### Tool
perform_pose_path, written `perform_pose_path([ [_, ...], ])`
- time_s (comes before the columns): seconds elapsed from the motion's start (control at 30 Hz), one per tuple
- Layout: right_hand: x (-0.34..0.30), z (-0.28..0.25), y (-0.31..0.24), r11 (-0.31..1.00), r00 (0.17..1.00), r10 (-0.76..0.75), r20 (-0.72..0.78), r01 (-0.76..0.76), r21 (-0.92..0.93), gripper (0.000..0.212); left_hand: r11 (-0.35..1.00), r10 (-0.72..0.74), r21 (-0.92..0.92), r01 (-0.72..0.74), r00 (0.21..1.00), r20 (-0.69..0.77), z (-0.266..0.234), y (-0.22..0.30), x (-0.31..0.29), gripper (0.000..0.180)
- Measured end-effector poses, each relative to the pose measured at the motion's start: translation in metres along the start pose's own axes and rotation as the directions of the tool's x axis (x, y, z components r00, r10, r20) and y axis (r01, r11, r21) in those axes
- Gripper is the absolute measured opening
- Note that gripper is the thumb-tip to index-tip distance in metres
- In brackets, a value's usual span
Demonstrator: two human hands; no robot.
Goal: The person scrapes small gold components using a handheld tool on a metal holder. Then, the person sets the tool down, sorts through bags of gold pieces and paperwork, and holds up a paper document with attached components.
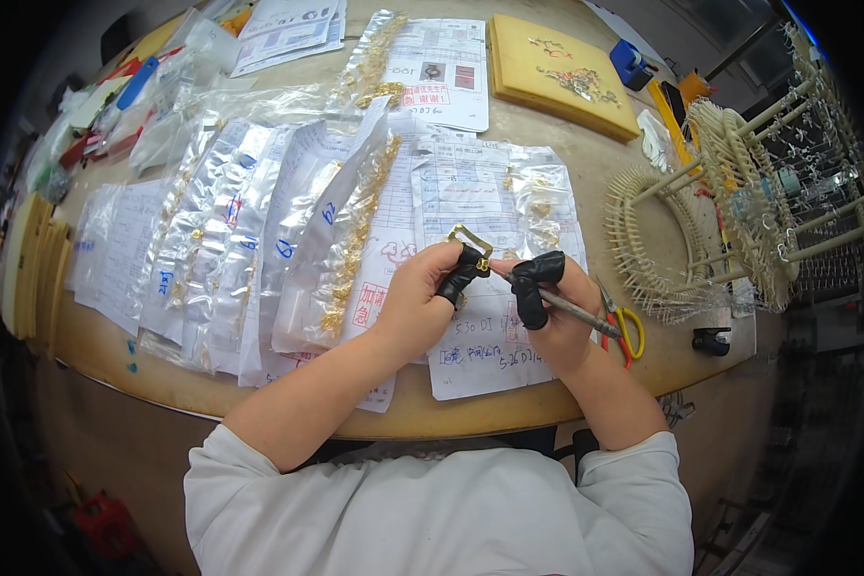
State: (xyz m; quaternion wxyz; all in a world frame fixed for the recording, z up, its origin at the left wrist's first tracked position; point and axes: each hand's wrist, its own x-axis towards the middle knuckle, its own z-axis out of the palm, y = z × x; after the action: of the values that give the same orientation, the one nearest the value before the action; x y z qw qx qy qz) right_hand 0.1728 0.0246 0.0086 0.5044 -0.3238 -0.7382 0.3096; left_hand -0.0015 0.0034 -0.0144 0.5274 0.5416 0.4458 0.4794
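Observation:
Pinched between the black-covered fingertips of my left hand (420, 293) is a small gold-coloured metal piece (471, 236), with a thin angular band standing up from it. My right hand (564, 312), also with black finger covers, grips a slim grey pen-like tool (582, 314). Its fine tip points left and meets or nearly meets the gold piece; I cannot tell if they touch. Both hands hover over printed sheets (475, 370) on the table. Close by my right wrist lie scissors (628, 338) with red and yellow handles.
Clear bags of gold-coloured parts (355, 245) cover papers on the left. A yellow board (557, 72) with loose small pieces sits at the far right, near a blue holder (632, 65). Spiky round racks (653, 240) crowd the right side. Stacked boards (34, 269) stand at the left edge.

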Motion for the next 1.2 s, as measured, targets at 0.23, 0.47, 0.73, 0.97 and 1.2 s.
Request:
perform_pose_path([
  [0.23, -0.0002, -0.0019, -0.0049, 0.996, 1.000, -0.005, 0.031, 0.008, -0.094, 0.008, 0.999, 0.023, 0.046, -0.023, 1.000, 0.002, -0.0035, -0.0052, 0.0006, 0.045],
  [0.47, 0.0001, -0.0013, -0.0052, 0.997, 0.999, -0.028, 0.016, 0.029, -0.068, 0.009, 0.998, 0.024, 0.052, -0.025, 1.000, 0.008, -0.0036, -0.0053, 0.0015, 0.045],
  [0.73, 0.0007, -0.0015, -0.0046, 0.996, 0.999, -0.048, 0.023, 0.049, -0.080, 0.010, 0.996, 0.071, 0.047, -0.070, 0.997, -0.027, -0.0025, -0.0037, 0.0020, 0.037],
  [0.97, 0.0007, -0.0043, -0.0012, 0.981, 0.988, -0.125, 0.094, 0.137, -0.139, 0.007, 0.999, 0.007, 0.048, -0.007, 1.000, 0.003, -0.0034, -0.0014, 0.0007, 0.044],
  [1.2, 0.0024, -0.0050, -0.0036, 0.972, 0.984, -0.135, 0.120, 0.155, -0.176, 0.007, 0.999, 0.019, 0.041, -0.019, 1.000, 0.002, -0.0031, 0.0012, 0.0008, 0.044],
])
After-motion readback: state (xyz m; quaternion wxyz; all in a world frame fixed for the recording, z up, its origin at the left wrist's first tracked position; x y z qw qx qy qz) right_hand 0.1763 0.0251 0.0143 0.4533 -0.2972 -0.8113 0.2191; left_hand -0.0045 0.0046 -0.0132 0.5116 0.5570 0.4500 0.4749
